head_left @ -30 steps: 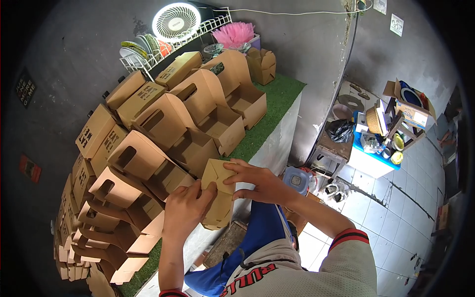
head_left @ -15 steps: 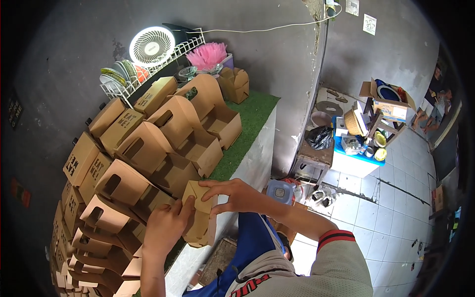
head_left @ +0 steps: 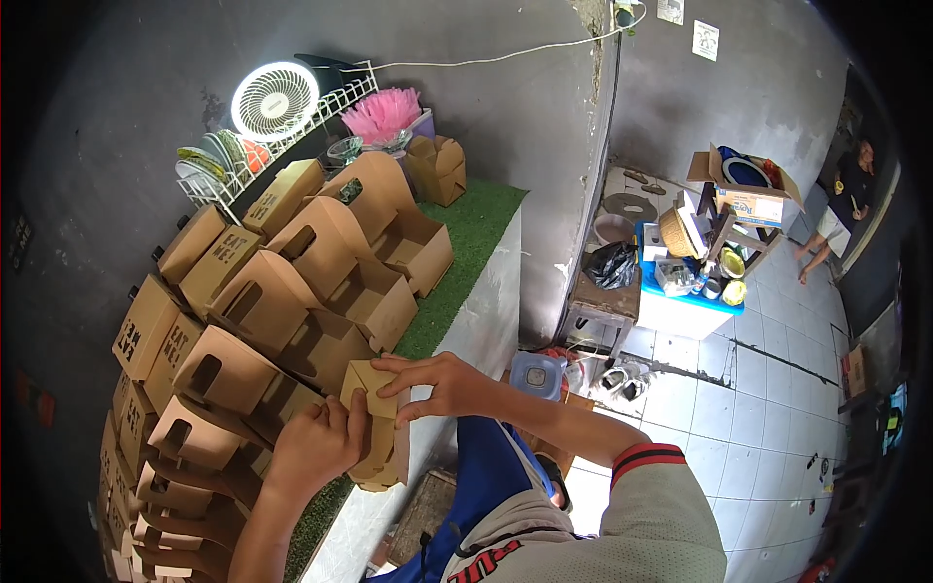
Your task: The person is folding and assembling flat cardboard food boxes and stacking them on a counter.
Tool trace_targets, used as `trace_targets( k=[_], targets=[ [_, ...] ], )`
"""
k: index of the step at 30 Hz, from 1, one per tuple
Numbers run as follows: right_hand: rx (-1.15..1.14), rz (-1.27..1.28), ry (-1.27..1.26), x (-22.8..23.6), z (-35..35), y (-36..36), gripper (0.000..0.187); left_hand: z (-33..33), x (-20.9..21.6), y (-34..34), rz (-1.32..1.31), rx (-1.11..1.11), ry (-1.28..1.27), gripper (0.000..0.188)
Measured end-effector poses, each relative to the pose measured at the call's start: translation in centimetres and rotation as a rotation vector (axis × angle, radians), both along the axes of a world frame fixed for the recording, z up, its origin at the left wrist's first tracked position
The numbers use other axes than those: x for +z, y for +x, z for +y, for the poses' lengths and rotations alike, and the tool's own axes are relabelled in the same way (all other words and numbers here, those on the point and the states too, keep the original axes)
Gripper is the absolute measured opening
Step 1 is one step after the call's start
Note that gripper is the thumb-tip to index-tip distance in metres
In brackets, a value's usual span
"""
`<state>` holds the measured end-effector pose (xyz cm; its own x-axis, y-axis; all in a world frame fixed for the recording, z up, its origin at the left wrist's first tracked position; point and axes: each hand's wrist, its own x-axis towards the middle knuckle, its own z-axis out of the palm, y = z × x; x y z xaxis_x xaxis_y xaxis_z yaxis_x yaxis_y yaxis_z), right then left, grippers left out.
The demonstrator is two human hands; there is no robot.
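Note:
A small brown cardboard box [head_left: 379, 437] stands at the near edge of the counter, in front of me. My left hand [head_left: 318, 445] has its fingers curled against the box's left side, index finger pressing near the top flap. On the right, my right hand [head_left: 437, 382] grips the upper edge, with fingers over the flap and thumb lower on the side. Just beyond my left hand are rows of open brown carton trays with handle cutouts [head_left: 355, 282]. Behind them are closed cartons [head_left: 222, 262] with dark print.
Green artificial turf [head_left: 476, 233] covers the counter. At the back stand a lit round fan [head_left: 275, 102], a white dish rack [head_left: 309, 136] and a pink frilly bundle [head_left: 382, 116]. A cluttered blue-topped table [head_left: 671, 309] and a person [head_left: 846, 204] in a doorway are at right.
The view has shifted, so the counter sits slightly further left. Both hands stay on the small box, fingers near its top flap. The person at the doorway shows more fully.

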<state>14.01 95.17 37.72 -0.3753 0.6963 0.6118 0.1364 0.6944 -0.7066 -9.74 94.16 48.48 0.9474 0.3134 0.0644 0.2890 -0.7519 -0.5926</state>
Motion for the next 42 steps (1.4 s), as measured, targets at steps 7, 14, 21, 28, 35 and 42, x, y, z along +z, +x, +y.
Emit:
trace_targets(
  k=[7,14,21,28,35,42],
  targets=[
    [0.017,0.042,-0.032,-0.5,-0.1,0.0,0.045,0.4,0.3,0.9,0.111,-0.087,0.129,0.045],
    [0.022,0.017,0.002,-0.7,-0.5,0.0,0.045,0.3,0.5,0.8,0.126,-0.184,0.126,0.041],
    [-0.030,-0.030,0.101,-1.1,-0.3,-0.7,0.046,0.5,-0.2,0.3,0.098,-0.165,0.153,0.041],
    [-0.107,-0.044,0.127,-2.0,-0.6,-1.7,0.049,0.8,0.1,0.3,0.080,-0.158,0.104,0.043],
    [-0.068,-0.058,0.098,-1.3,-0.6,-1.6,0.053,0.8,0.0,0.0,0.088,-0.092,0.135,0.051],
    [-0.031,-0.076,0.038,-0.5,-1.0,-1.5,0.053,0.4,-0.2,-0.2,0.004,0.011,0.063,0.053]
  ],
)
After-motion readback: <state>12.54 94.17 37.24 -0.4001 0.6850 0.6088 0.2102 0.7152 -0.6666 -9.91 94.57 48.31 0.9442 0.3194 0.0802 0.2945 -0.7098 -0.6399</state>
